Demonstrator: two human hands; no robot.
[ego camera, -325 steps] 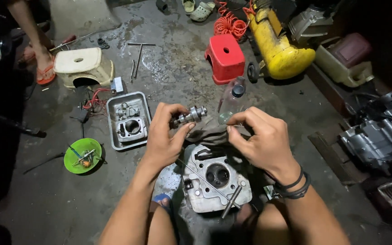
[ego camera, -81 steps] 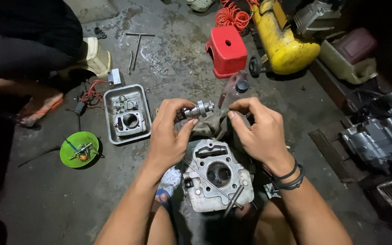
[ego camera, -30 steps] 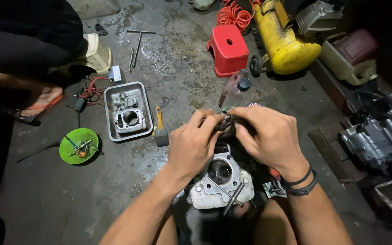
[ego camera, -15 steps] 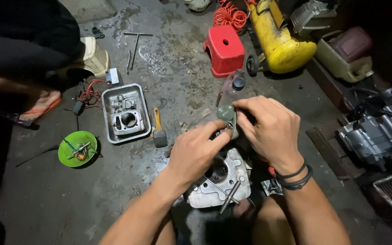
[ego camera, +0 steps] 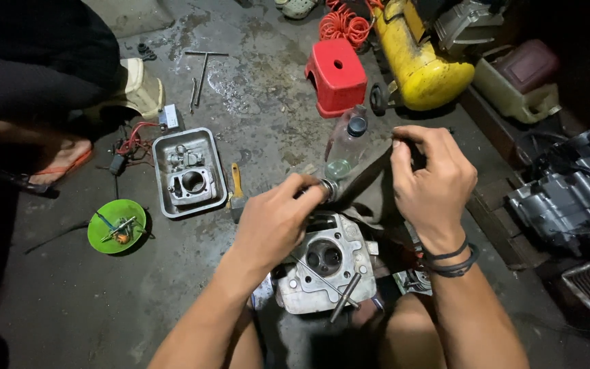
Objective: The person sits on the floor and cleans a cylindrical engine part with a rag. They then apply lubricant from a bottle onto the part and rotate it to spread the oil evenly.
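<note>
Left hand [ego camera: 278,222] pinches small metal part [ego camera: 327,188]; right hand [ego camera: 431,181] grips dark rag [ego camera: 370,188]. Part likely stiff, oily, slippery: hold through rag.

Matt cast-metal cylinder head [ego camera: 326,270], dull grey cloth [ego camera: 370,188], rough concrete floor [ego camera: 104,301]

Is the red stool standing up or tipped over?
Standing upright. The red stool shows its flat seat with the round hole facing up, and its legs rest on the concrete floor.

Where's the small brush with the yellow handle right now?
In the head view, the brush lies on the floor left of centre, between the metal tray and the left hand.
</note>
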